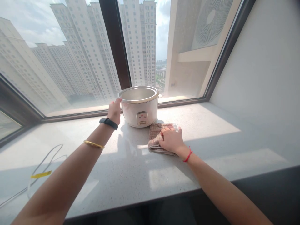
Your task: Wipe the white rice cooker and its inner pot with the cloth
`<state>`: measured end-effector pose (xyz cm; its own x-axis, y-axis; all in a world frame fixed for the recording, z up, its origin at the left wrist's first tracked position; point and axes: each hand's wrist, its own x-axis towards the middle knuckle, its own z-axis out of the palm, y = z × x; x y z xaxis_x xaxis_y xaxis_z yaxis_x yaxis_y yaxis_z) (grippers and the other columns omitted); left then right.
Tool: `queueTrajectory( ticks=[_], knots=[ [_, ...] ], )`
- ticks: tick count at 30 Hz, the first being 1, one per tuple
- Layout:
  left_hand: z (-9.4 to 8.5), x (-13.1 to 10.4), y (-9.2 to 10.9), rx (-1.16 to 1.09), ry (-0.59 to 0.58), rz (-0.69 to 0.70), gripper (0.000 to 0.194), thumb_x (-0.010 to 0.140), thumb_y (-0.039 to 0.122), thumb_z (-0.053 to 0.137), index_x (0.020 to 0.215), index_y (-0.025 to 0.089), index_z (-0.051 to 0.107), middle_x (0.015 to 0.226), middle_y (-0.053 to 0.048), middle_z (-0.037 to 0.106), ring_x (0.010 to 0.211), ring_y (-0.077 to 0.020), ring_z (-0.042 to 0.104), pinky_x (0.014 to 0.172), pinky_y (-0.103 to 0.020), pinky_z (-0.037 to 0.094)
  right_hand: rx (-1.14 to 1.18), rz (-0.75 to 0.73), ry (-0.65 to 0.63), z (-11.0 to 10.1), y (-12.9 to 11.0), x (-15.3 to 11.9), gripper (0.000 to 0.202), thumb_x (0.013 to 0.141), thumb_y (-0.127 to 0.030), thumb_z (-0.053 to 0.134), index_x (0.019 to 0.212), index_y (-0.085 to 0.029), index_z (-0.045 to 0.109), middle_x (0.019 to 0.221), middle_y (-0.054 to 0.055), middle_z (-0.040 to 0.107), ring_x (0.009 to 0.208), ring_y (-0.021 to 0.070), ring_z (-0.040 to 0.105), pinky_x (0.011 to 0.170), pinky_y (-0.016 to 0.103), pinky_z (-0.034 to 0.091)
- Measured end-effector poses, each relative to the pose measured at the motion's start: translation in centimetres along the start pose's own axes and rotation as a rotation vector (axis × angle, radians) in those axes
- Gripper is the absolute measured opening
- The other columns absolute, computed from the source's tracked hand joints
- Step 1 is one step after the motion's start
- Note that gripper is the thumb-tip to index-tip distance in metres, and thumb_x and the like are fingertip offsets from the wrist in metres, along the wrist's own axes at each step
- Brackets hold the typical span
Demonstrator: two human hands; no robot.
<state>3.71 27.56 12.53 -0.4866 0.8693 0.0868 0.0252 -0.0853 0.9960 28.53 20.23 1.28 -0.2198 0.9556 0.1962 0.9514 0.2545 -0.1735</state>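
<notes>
A white rice cooker (140, 107) without a lid stands upright on the pale stone window sill, its control panel (142, 118) turned toward me. At its left side, my left hand (114, 111) grips the edge near the rim, thumb on top; the other fingers are mostly hidden. My right hand (172, 139) presses down on a folded brown checked cloth (156, 137), with its fingers bent over the fabric. The cloth lies flat on the sill, just right of the cooker's base and in front of it.
The window sill (131, 175) ends in a front edge above a dark area. A thin cable with a yellow tag (41, 174) lies at the left. Behind the cooker are window glass and a dark frame post (117, 43). A white wall (257, 78) bounds the right side.
</notes>
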Motion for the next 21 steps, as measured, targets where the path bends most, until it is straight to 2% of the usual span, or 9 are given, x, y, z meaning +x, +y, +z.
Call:
queueTrajectory(
  ticks=[3,8,14,18,21],
  knots=[
    [0.5,1.2,0.0,-0.069,0.031,-0.058,0.065,0.079,0.057,0.064,0.132,0.019,0.056,0.141,-0.012,0.054,0.137,-0.0375,0.042,0.11,-0.052,0.039,0.038,-0.014,0.014,0.1,0.3,0.1,0.023,0.082,-0.034,0.054,0.093,-0.018,0.067,0.118,0.011,0.067,0.116,0.0339,0.054,0.106,0.07,0.011],
    [1.1,1.7,-0.4,-0.138,0.002,0.029,0.046,0.079,0.047,0.065,0.113,0.017,0.066,0.115,-0.01,0.069,0.122,-0.0344,0.056,0.101,-0.044,0.049,0.053,-0.016,0.018,0.3,0.4,0.1,0.022,0.082,-0.034,0.055,0.092,-0.018,0.066,0.118,0.011,0.067,0.115,0.0337,0.054,0.107,0.072,0.008],
    [2.0,2.4,-0.3,-0.124,0.03,-0.067,0.029,0.071,0.036,0.07,0.093,0.018,0.067,0.097,-0.009,0.069,0.106,-0.0327,0.063,0.085,-0.042,0.057,0.053,-0.013,0.014,0.2,0.4,0.1,0.021,0.082,-0.034,0.056,0.092,-0.019,0.067,0.122,0.012,0.066,0.116,0.034,0.053,0.107,0.072,0.009],
    [2.3,2.3,0.0,-0.166,0.011,-0.084,0.026,0.071,0.034,0.07,0.092,0.019,0.066,0.088,-0.007,0.067,0.098,-0.0304,0.065,0.072,-0.038,0.058,0.038,-0.003,-0.004,0.2,0.3,0.2,0.022,0.082,-0.035,0.056,0.094,-0.02,0.067,0.125,0.012,0.064,0.118,0.0345,0.052,0.107,0.072,0.009],
    [2.4,2.1,0.2,-0.173,0.009,-0.099,0.031,0.072,0.032,0.07,0.1,0.019,0.065,0.09,-0.007,0.067,0.097,-0.0302,0.066,0.069,-0.037,0.057,0.032,-0.001,-0.019,0.2,0.4,0.2,0.026,0.083,-0.035,0.055,0.098,-0.019,0.068,0.13,0.012,0.062,0.121,0.0352,0.051,0.108,0.072,0.008]
  ],
)
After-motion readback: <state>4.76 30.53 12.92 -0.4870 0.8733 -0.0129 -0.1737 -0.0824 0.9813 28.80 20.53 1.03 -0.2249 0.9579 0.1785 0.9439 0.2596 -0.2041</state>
